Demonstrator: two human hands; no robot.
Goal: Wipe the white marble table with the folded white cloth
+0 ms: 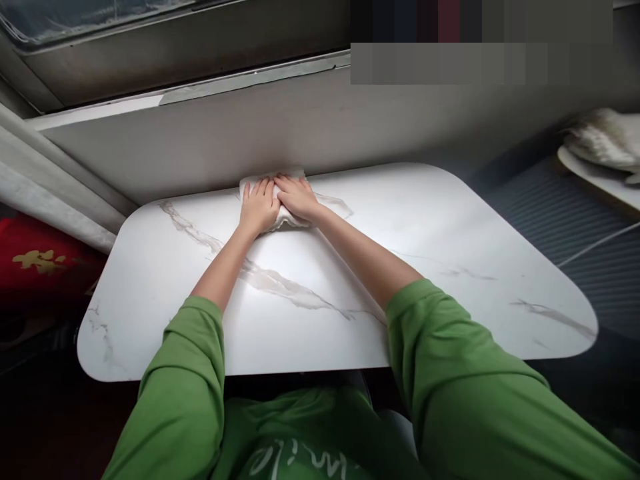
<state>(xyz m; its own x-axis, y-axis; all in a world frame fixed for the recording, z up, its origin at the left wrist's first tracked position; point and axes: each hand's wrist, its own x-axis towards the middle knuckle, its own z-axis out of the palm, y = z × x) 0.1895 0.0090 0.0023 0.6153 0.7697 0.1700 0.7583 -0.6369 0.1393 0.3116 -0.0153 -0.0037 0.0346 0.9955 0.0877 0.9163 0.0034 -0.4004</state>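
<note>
A folded white cloth (pixel 293 219) lies on the white marble-patterned table (pixel 310 340), at its far edge by the wall. My left hand (pixel 260 205) rests flat on the left part of the cloth, its fingers stretched out toward the wall. Beside it my right hand (pixel 296 196) presses on the cloth's right part, fingers extended and slanting to the left. The two hands touch or nearly touch at the thumbs. Both palms face down, so what lies beneath them is hidden.
Behind the table rises a pale wall (pixel 200 153) below a window (pixel 125 20). A light curtain (pixel 45 173) hangs at the left, above a red item with gold marking (pixel 40 260). To the right, a fluffy pale object (pixel 600 137) sits on a white surface; a thin cord (pixel 600 243) runs nearby.
</note>
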